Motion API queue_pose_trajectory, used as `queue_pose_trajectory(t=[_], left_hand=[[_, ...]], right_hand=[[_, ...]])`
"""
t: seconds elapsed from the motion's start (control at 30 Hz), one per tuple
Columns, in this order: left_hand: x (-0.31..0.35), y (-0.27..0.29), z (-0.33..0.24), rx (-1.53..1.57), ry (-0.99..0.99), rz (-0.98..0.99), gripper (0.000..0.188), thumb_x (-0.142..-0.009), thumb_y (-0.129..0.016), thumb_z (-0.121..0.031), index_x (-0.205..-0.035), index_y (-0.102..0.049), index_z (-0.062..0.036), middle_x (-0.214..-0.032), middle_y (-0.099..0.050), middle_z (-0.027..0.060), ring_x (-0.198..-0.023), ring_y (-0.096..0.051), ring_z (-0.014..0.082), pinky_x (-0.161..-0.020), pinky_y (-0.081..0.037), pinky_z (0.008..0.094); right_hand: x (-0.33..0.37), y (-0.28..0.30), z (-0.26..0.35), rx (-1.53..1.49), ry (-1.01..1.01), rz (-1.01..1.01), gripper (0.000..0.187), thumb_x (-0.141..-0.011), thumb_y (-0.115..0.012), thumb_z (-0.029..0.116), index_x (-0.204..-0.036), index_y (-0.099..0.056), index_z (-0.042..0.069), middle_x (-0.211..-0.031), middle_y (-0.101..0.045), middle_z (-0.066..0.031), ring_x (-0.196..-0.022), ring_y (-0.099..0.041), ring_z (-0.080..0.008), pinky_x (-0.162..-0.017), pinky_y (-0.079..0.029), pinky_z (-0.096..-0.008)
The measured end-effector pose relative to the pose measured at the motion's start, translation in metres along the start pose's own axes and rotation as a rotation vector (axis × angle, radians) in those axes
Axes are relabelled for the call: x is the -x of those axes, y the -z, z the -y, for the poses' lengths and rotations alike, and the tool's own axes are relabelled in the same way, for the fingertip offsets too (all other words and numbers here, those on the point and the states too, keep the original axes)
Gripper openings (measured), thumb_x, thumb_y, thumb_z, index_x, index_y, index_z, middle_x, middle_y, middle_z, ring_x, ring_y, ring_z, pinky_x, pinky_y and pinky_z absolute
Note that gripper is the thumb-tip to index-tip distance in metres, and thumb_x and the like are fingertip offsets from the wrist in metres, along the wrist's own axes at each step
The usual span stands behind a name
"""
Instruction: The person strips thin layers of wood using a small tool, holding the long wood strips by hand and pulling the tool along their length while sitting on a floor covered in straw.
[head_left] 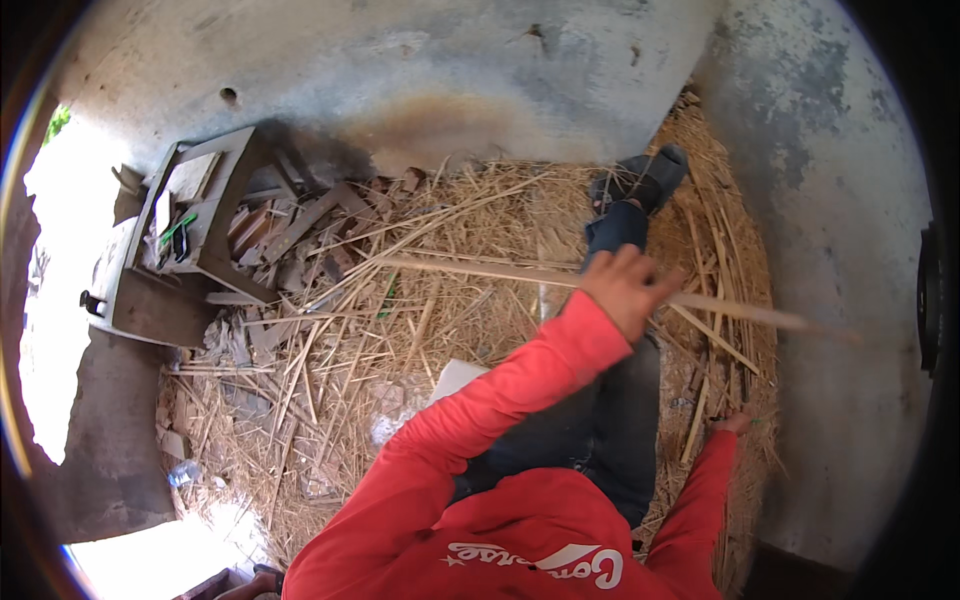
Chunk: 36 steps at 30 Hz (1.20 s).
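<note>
My left hand reaches across my legs with its fingers closed round a long, pale bamboo strip. The strip lies nearly level in the view, and its right end is smeared by motion near the wall. Low on the right, my right hand is down by the floor beside several long strips. Its fingers look closed, and a small green tip shows next to them. What that hand holds is too small to make out. Under the left hand are my legs in dark trousers.
Straw and split strips cover the floor. At the left stands a worn wooden table, with broken wood and bricks beside it. Concrete walls close in at right and back. A plastic bottle lies lower left.
</note>
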<state>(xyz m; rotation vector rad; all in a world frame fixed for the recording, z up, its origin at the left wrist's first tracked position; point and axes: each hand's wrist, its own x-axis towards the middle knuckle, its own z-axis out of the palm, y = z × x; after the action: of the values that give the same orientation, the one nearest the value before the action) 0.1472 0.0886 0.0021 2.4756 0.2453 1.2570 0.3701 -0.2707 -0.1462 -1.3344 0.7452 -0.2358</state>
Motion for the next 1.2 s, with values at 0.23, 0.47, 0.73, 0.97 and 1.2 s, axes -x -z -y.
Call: queue_pose_trajectory(t=[0.23,0.47,0.73,0.97,1.2], left_hand=[[-0.101,-0.184,-0.19,0.225,-0.45,0.203,0.045,-0.079,-0.068,-0.015,-0.124,-0.065,-0.0141,-0.121,-0.059,0.0148,-0.122,-0.051,0.0306,-0.105,-0.037,0.0516],[-0.015,-0.216,-0.102,0.313,-0.169,0.618,0.106,-0.067,-0.084,-0.051,-0.15,-0.035,-0.009,-0.153,-0.03,0.0268,-0.147,-0.023,0.0426,-0.119,-0.017,0.0572],[0.031,-0.179,-0.045,0.127,-0.235,0.911,0.062,-0.085,-0.071,-0.036,-0.138,-0.052,-0.0128,-0.124,-0.059,0.0152,-0.115,-0.058,0.0333,-0.1,-0.044,0.0496],[-0.038,-0.173,-0.023,0.337,-0.106,0.33,0.02,-0.088,-0.065,-0.007,-0.106,-0.071,-0.0119,-0.089,-0.068,0.0092,-0.077,-0.066,0.0298,-0.067,-0.054,0.0385],[-0.067,-0.075,0.062,-0.025,0.219,0.096,0.02,-0.094,-0.065,-0.011,-0.111,-0.072,-0.0033,-0.087,-0.07,0.0126,-0.068,-0.066,0.0204,-0.061,-0.052,0.0309]], right_hand=[[-0.016,0.031,-0.029,-0.203,-0.203,0.047,0.043,-0.106,-0.035,0.018,-0.142,-0.05,0.002,-0.071,-0.034,0.0006,-0.057,-0.031,-0.0122,-0.051,-0.034,-0.0335],[-0.015,0.061,-0.038,-0.347,-0.117,0.0,0.018,-0.102,-0.053,0.018,-0.092,-0.056,0.003,-0.059,-0.028,0.0037,-0.046,-0.024,-0.0107,-0.044,-0.026,-0.0311],[0.027,0.03,0.075,-0.507,0.052,0.28,0.021,-0.101,-0.059,0.022,-0.086,-0.055,0.009,-0.055,-0.028,0.0051,-0.044,-0.028,-0.0062,-0.043,-0.025,-0.0243],[-0.013,0.018,0.112,-0.3,0.306,0.733,0.043,-0.094,-0.069,0.033,-0.122,-0.058,0.002,-0.063,-0.036,0.007,-0.045,-0.029,-0.002,-0.042,-0.027,-0.0199],[-0.084,-0.1,-0.081,0.54,0.094,0.528,0.106,-0.071,-0.081,0.061,-0.138,-0.042,-0.011,-0.128,-0.056,-0.0292,-0.122,-0.054,-0.037,-0.107,-0.041,-0.0446]])
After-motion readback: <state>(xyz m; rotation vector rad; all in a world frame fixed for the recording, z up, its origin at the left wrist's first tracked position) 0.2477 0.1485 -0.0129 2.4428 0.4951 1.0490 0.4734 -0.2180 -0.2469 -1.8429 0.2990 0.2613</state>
